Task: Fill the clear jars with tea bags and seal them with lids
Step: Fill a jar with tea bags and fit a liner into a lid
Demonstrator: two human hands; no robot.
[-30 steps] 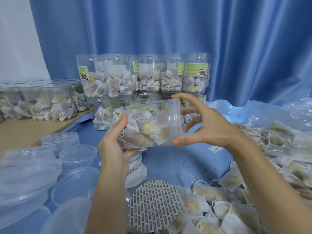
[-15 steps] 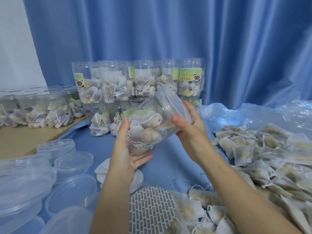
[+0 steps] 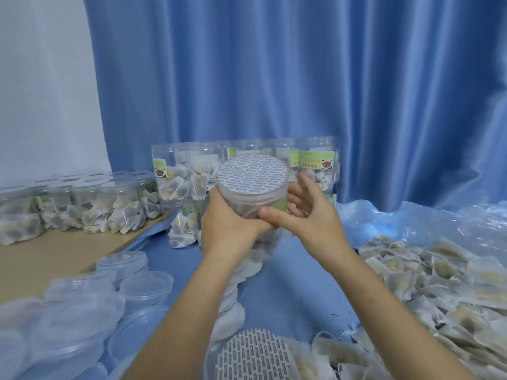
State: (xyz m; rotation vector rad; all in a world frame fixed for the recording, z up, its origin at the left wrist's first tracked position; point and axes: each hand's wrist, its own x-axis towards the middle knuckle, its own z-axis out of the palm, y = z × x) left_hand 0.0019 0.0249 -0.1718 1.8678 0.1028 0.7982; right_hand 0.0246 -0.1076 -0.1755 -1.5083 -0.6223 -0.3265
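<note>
In the head view I hold a clear jar [image 3: 248,201] of tea bags upright in front of me. Its clear lid [image 3: 253,175] shows a round grey-patterned seal liner facing the camera. My left hand [image 3: 227,224] grips the jar from the left and below. My right hand [image 3: 308,215] wraps it from the right, thumb across the front and fingers behind. Loose tea bags [image 3: 439,283] lie piled at the right on blue plastic sheeting.
Filled labelled jars [image 3: 189,174] stand in rows behind my hands, with more [image 3: 82,204] at the left on a wooden board [image 3: 49,259]. Clear lids [image 3: 131,266] are stacked at the lower left. Another patterned liner [image 3: 255,355] is at the bottom centre. A blue curtain hangs behind.
The jar was lying sideways with its mouth to the right, then tilted. Now it is upright with the lid facing me, and both hands are closer around it.
</note>
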